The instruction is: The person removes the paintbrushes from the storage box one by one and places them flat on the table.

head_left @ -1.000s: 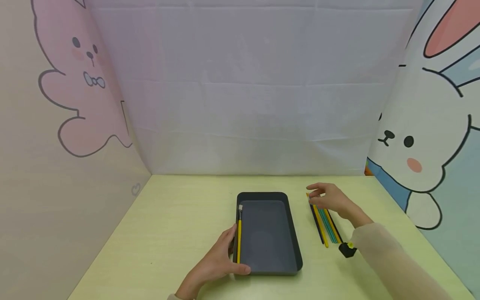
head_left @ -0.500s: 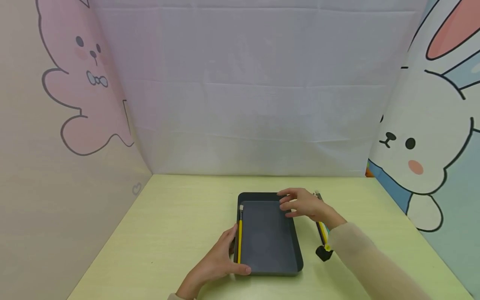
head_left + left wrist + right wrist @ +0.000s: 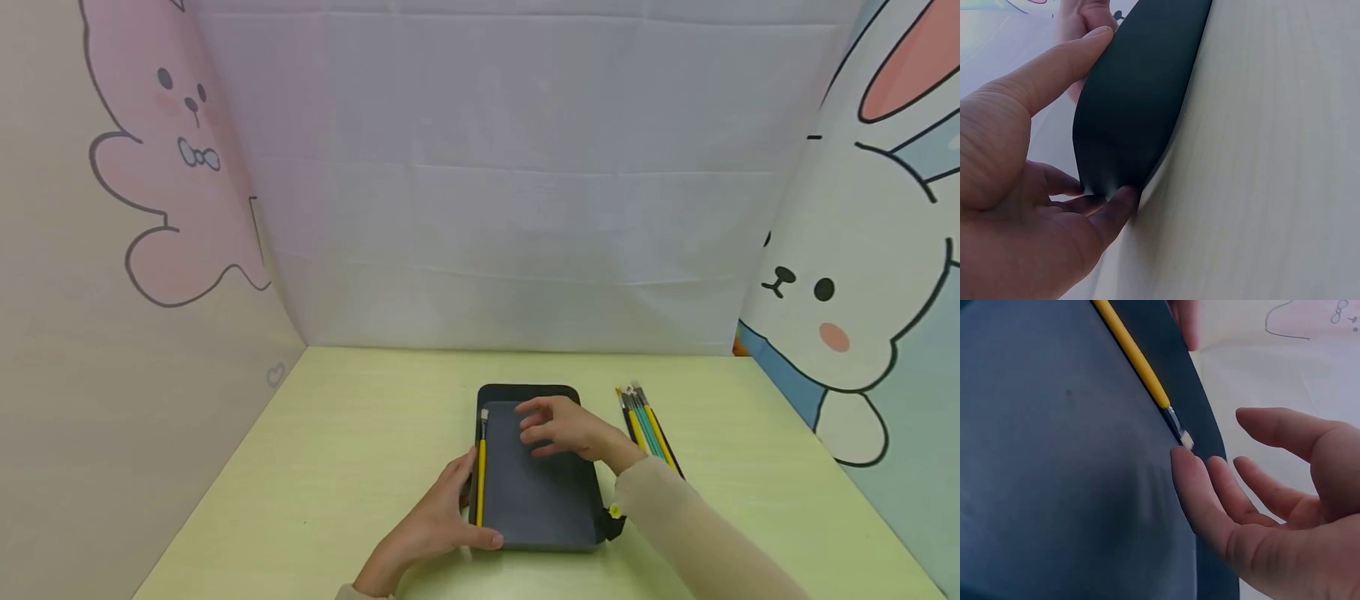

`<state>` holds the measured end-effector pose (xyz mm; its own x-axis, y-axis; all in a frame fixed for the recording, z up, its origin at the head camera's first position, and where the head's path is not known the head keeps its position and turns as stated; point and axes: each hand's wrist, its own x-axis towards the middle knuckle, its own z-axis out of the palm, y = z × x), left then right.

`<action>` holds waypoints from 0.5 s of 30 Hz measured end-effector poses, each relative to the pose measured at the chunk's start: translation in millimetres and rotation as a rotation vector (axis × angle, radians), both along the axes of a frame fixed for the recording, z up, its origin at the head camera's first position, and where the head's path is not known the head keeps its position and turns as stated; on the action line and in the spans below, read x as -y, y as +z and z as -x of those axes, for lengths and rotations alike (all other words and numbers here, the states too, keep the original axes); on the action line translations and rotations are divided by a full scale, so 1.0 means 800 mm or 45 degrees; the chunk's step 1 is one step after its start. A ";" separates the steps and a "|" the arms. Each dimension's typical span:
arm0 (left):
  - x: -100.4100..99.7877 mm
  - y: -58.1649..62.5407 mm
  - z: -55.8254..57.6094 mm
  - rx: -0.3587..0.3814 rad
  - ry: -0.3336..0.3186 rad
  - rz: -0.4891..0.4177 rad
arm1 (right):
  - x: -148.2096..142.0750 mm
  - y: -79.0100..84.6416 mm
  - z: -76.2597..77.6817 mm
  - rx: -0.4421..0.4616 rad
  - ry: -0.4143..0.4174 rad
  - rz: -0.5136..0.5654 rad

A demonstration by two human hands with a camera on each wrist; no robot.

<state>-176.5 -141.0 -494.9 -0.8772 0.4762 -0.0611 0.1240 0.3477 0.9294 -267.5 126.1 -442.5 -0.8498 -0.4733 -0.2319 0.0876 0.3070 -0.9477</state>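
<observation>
A dark grey rectangular tray [image 3: 540,508] lies on the table in the head view. Along its left inner wall rests a yellow-handled paintbrush [image 3: 481,479], its pale bristles toward the far end; the right wrist view shows the same paintbrush [image 3: 1135,353] close up. My left hand [image 3: 438,517] grips the tray's near left corner, thumb at the near edge and fingers against the outer left side, which the left wrist view confirms with the hand [image 3: 1035,187]. Over the tray hovers my right hand [image 3: 566,429], fingers loosely bent, holding nothing, its fingertips near the brush's bristles.
Right of the tray lies a bundle of several paintbrushes [image 3: 648,425] with yellow, green and dark handles, partly hidden by the right sleeve [image 3: 675,517]. A white cloth backdrop [image 3: 480,208] closes off the table's far edge, and printed panels [image 3: 847,333] flank both sides.
My right hand has moved left from above the brush bundle to over the tray. The left hand, the tray and the brush inside it have stayed put.
</observation>
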 end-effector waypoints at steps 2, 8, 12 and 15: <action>0.000 0.000 0.000 0.005 -0.004 -0.013 | 0.007 -0.005 -0.002 0.008 0.011 -0.002; 0.001 -0.001 0.000 -0.009 0.001 0.014 | 0.027 -0.016 -0.010 0.042 0.059 0.011; 0.001 -0.002 0.000 -0.012 -0.004 0.012 | 0.035 -0.020 -0.013 0.060 0.077 0.029; 0.001 -0.003 0.000 -0.008 -0.009 -0.001 | 0.039 -0.021 -0.015 0.075 0.088 0.043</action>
